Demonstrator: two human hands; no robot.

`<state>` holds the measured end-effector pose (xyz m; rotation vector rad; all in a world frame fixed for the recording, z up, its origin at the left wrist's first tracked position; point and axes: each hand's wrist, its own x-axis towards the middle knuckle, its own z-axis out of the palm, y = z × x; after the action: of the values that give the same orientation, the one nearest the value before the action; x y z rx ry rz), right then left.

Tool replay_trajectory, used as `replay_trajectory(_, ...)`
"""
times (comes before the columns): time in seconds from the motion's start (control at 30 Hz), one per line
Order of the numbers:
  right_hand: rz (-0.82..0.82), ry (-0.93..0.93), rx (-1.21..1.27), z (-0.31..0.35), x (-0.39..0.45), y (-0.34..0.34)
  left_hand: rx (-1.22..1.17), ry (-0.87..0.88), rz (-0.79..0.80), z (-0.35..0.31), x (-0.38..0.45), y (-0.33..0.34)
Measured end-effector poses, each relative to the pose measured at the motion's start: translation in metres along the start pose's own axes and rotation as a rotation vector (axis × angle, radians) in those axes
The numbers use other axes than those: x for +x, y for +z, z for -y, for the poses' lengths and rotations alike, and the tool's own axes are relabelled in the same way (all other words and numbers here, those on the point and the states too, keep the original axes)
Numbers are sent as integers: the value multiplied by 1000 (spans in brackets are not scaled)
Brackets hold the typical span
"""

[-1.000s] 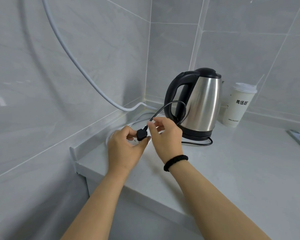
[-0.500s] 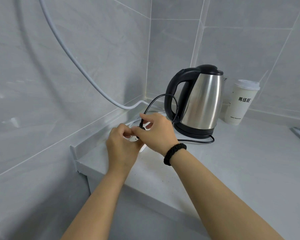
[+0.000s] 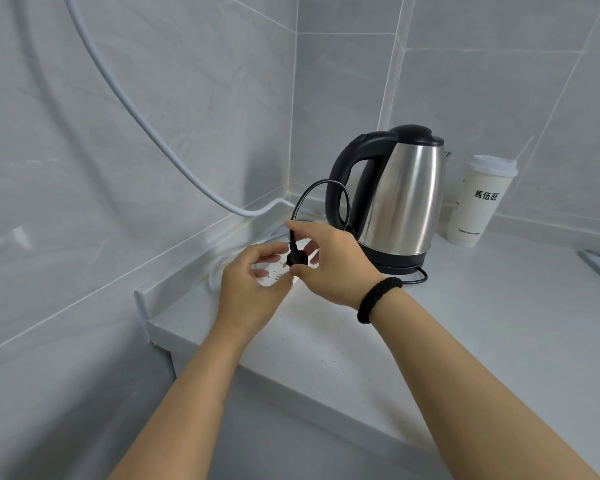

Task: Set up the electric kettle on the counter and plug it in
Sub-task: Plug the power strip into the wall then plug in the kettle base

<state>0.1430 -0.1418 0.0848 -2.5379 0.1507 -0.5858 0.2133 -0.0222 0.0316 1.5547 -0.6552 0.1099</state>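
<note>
**Plug held at the power strip, kettle standing on its base**

A white cable sweeps down the left wall to the far corner of the grey counter. Near the counter's left end lies a white power strip, mostly hidden behind the hands. The left hand rests at the strip with its fingers loosely curled around the strip's near end; whether it actually presses on the strip cannot be told. Just to its right, the right hand, a black band around its wrist, pinches the black plug between thumb and fingers, right above the strip's sockets; whether the prongs are seated is hidden. The black cord loops up from the plug and arcs back towards the kettle. Right of the hands, the steel kettle stands upright on its black base near the far wall. Further right stands a white lidded paper cup, close beside the kettle.
</note>
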Motion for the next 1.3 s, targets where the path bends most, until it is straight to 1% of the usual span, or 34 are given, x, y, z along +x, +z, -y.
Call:
replay_trajectory(0.13,52,-28,-21,-8,-2,8,-150,-101,-54,1,6,-2)
replay_trajectory(0.3,61,-76,-53,-17,1,19,-164,-109,-23,6,17,0)
replay_trajectory(0.4,55,-128,-48,-20,3,20,-180,-174,-2,12,26,-2)
replay_trajectory(0.53,32,-138,48,-18,6,24,-260,-215,14,13,33,-6)
replay_trajectory(0.63,-12,-111,156,-18,13,30,-333,-219,-29,10,36,-7)
replay_trajectory(0.8,-100,-38,299,-19,19,42,-318,-240,-114,15,43,-10)
replay_trajectory(0.97,-170,-105,260,-25,23,44,-288,-262,-134,16,46,-10)
replay_trajectory(1.13,-163,-83,259,-27,22,46,-224,-270,-129,21,46,-9)
replay_trajectory(1.3,-131,11,346,-27,22,46,-181,-286,-143,25,47,-8)
